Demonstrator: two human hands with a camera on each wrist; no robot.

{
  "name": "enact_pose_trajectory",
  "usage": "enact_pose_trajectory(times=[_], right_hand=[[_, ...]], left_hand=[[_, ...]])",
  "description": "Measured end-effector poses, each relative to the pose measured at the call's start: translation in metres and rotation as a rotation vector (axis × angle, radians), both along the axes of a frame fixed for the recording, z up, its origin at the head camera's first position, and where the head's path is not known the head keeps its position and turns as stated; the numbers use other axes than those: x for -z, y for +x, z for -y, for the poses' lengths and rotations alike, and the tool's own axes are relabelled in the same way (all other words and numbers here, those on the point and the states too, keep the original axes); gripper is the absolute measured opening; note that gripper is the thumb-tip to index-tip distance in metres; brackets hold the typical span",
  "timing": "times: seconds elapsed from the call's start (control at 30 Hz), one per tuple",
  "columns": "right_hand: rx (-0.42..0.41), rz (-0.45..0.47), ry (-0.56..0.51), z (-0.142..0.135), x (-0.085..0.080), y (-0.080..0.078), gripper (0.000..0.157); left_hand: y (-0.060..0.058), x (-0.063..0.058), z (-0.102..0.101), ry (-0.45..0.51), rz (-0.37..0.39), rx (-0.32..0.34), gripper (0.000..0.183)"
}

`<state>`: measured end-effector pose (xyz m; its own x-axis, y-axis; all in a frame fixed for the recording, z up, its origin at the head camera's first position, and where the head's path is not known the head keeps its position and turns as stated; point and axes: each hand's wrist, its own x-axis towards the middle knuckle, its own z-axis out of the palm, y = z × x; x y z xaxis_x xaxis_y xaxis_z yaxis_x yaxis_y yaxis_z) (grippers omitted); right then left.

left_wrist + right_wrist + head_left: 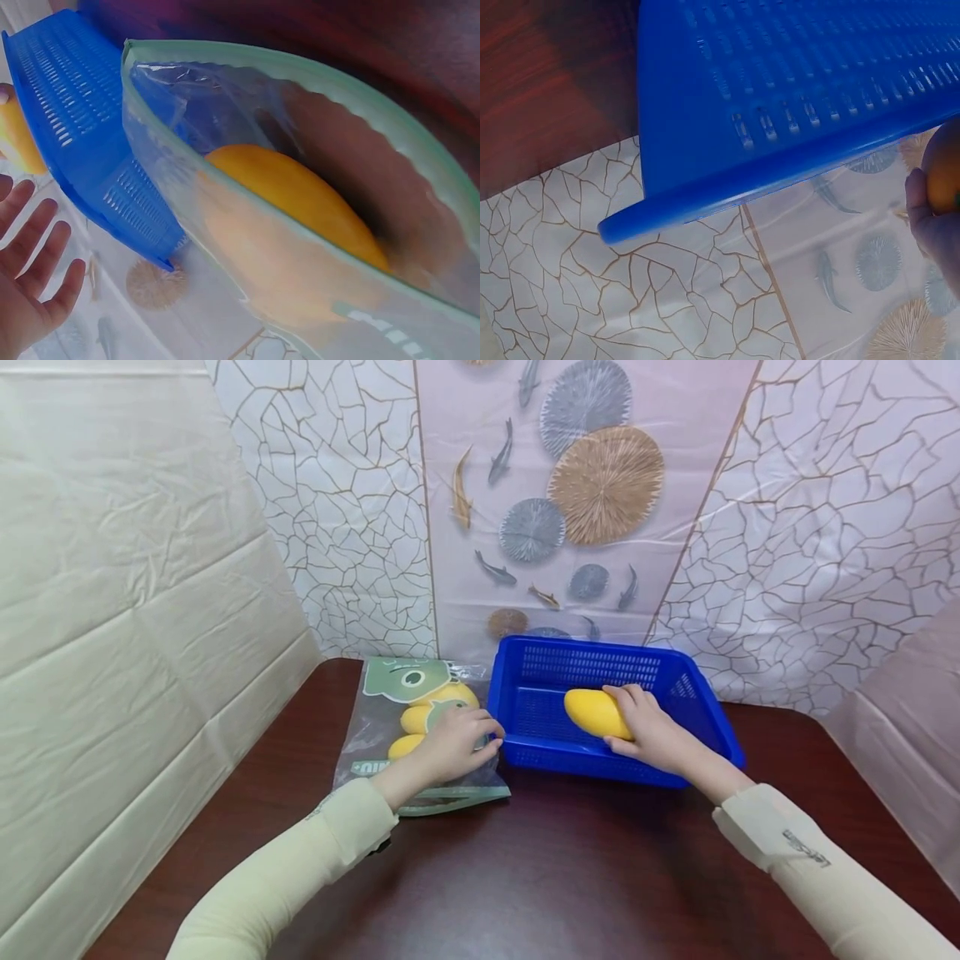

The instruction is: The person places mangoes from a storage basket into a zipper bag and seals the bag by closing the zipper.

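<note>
My right hand [651, 732] grips a yellow mango [595, 713] over the blue plastic basket [731, 745]; the thumb and fingers hold one end of it. In the right wrist view part of that mango [943, 166] shows at the right edge. My left hand [457, 745] hovers by a clear zip bag [360, 727] with green print, its fingers spread and holding nothing in the left wrist view. Inside the bag lie several yellow mangoes [439, 695]. The bag's green-edged mouth [315, 67] gapes, showing a mango [285, 187] within.
Bag and basket stand side by side on a dark red-brown table [555, 868], the basket to the right. Behind them hangs a patterned sheet [480, 593]. A cream covering [150, 635] borders the table on the left.
</note>
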<state>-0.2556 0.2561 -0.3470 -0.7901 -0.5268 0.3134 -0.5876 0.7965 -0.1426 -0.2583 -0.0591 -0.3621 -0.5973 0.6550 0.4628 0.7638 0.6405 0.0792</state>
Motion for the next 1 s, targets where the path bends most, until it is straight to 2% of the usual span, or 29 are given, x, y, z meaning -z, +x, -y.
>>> enact_pose_trajectory(times=[0.33, 0.63, 0.77, 0.87, 1.0], right_hand=[[0.064, -0.018, -0.072, 0.004, 0.003, 0.016, 0.069], [0.039, -0.049, -0.133, 0.026, 0.002, 0.030, 0.072], [0.030, -0.050, -0.145, 0.034, 0.004, 0.039, 0.074], [0.013, -0.054, -0.159, 0.041, 0.006, 0.046, 0.074], [-0.012, -0.051, -0.167, 0.048, 0.010, 0.055, 0.073]], left_hand=[[0.011, 0.012, 0.016, -0.019, 0.011, -0.015, 0.015], [0.023, 0.022, 0.043, -0.031, 0.061, -0.062, 0.017], [0.028, 0.023, 0.051, -0.050, 0.057, -0.081, 0.018], [0.030, 0.024, 0.059, -0.069, 0.064, -0.081, 0.024], [0.032, 0.025, 0.069, -0.110, 0.123, -0.111, 0.037]])
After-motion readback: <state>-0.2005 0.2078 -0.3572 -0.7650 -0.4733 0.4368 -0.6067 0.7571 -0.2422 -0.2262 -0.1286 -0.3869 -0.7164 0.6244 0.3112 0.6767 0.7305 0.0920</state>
